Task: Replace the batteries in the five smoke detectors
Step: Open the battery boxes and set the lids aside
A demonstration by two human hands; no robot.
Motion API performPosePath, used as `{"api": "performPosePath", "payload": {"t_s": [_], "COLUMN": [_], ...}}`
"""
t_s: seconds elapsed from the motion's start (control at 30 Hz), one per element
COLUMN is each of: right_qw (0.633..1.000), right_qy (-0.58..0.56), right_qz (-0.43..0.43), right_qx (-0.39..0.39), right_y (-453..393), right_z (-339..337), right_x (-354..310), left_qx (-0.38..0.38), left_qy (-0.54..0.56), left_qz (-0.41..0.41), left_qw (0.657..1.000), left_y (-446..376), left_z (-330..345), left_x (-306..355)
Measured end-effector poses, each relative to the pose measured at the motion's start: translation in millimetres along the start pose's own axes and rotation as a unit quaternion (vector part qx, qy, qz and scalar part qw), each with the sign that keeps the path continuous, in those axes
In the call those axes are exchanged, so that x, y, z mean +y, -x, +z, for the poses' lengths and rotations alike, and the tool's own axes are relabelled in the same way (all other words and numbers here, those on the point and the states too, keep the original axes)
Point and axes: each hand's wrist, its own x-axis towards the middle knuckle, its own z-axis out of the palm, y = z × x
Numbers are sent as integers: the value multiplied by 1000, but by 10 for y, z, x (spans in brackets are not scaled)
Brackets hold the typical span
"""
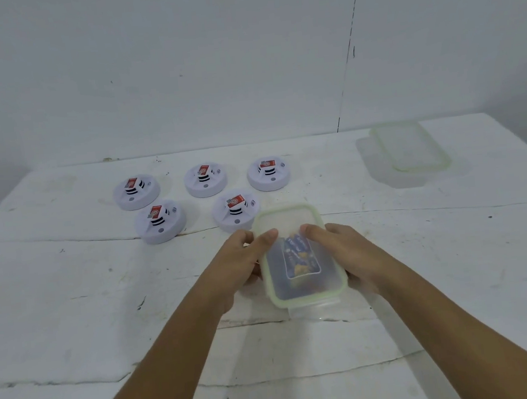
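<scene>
Clear plastic battery box (303,259), light and slick: left hand (245,262) and right hand (347,252) grip its lid edges.

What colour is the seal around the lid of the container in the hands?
Pale green, on a clear lid; seen in the head view.

We seem to be in a plain, makeshift work area rather than a furnished home or kitchen, though we cannot name the kind of room for certain. We see a bare white wall (178,62), scuffed and crossed by one dark vertical seam (349,49). Our work surface is a rough white table (73,314), cracked and stained, its top made of separate slabs. Five smoke detectors (205,180) laid out in two rows suggest a staged bench exercise.
</scene>
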Motion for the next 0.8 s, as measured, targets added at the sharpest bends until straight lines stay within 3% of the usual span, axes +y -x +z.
{"api": "performPosePath", "payload": {"t_s": [0.57,0.73,0.8], "right_qw": [998,996,996], "right_qy": [-41,-45,-53], "right_qz": [-13,-43,-49], "right_qx": [-37,61,57], "right_y": [64,41,35], "right_z": [-30,3,3], "right_x": [-3,21,20], "left_qx": [23,33,40], "left_qy": [-24,-23,-23], "left_qz": [7,17,22], "left_qw": [999,999,999], "left_y": [-25,-27,-25], "left_z": [-35,-38,-40], "left_x": [-25,-30,-29]}}
